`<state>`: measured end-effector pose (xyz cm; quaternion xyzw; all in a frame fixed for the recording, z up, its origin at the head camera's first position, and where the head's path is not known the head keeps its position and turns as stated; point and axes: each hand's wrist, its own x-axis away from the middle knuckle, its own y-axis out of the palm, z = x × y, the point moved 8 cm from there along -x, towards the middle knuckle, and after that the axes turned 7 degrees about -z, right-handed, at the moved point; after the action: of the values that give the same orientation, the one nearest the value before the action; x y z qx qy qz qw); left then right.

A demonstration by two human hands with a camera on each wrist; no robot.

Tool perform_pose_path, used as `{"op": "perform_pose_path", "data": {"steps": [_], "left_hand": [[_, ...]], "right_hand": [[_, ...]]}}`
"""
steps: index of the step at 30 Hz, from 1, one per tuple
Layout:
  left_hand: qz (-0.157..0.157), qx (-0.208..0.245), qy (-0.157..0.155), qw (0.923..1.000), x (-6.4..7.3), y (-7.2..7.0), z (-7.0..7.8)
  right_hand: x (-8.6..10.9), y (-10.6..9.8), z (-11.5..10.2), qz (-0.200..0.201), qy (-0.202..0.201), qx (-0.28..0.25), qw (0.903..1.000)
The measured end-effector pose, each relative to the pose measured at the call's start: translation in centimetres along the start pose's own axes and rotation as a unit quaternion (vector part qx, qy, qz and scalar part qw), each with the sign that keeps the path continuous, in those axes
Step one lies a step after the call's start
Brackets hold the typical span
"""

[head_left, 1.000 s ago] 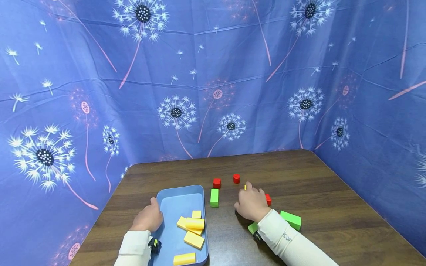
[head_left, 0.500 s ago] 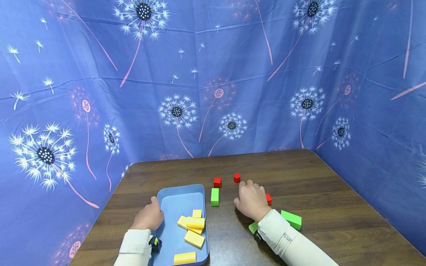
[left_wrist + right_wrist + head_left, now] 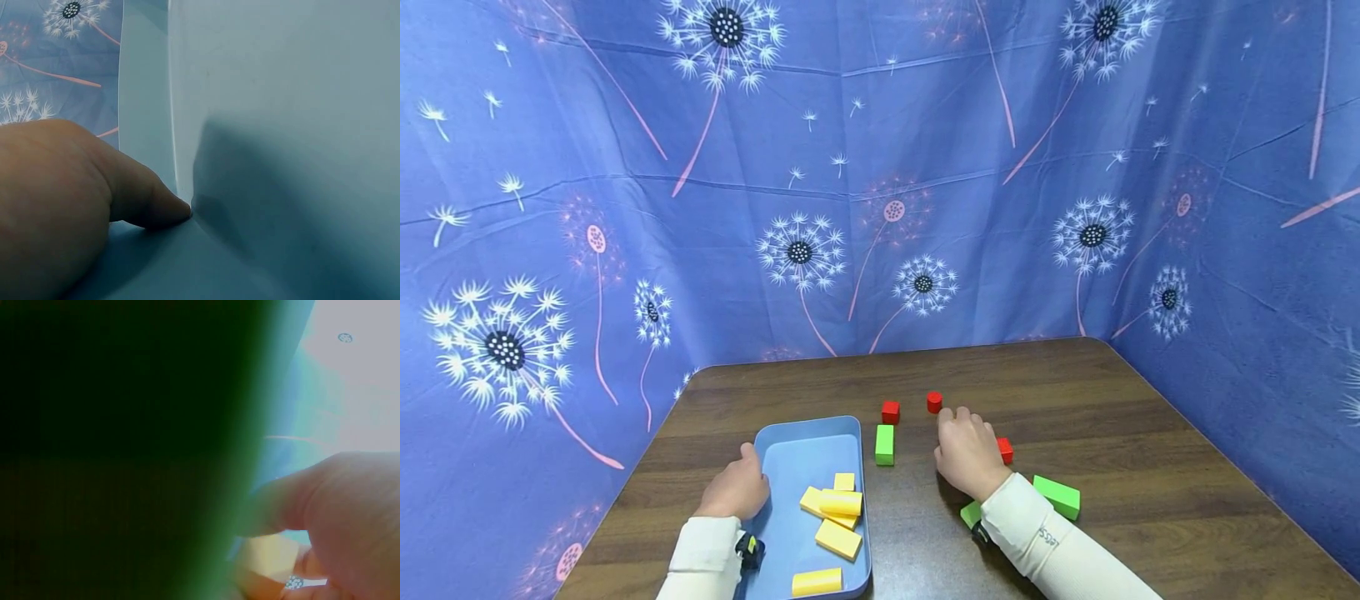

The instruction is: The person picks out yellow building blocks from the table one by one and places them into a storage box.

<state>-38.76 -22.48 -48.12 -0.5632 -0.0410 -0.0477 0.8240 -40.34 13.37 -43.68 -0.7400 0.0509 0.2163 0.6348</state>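
Observation:
My left hand [image 3: 735, 487] holds the left wall of a blue tray [image 3: 857, 442]; in the left wrist view its thumb [image 3: 150, 197] presses on the inner side, and the fingers outside are hidden. Inside the tray lie several yellow toy blocks [image 3: 838, 539], some flat and some cylindrical. Right of the tray, my right hand [image 3: 970, 454] is low over the table with its fingers bent down. The right wrist view shows a yellow block [image 3: 270, 555] between its thumb and fingers; from the head view the hand hides that block.
Near the right hand are a red cylinder [image 3: 934, 402], a red cube [image 3: 891, 412] and another red block [image 3: 1004, 450]. Green blocks stand beside the tray [image 3: 884, 445], right of the forearm [image 3: 1057, 497] and partly under the wrist [image 3: 970, 513]. A blurred dark green shape [image 3: 125, 444] fills much of the right wrist view.
My right fingers have drawn together over the yellow block, whose tip showed beyond them a second ago and is now covered. The left hand and tray stay put.

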Motion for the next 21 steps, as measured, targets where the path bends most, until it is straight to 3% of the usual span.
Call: {"op": "perform_pose_path", "data": {"steps": [12,21], "left_hand": [[0.001,-0.005,-0.003,1.0,0.05,-0.2,0.21],[0.0,0.001,-0.002,1.0,-0.04,0.0,-0.02]], "right_hand": [[-0.01,0.0,-0.13,0.011,-0.012,-0.015,0.9998],[0.02,0.03,-0.21,-0.006,-0.009,-0.054,0.9985]]}}
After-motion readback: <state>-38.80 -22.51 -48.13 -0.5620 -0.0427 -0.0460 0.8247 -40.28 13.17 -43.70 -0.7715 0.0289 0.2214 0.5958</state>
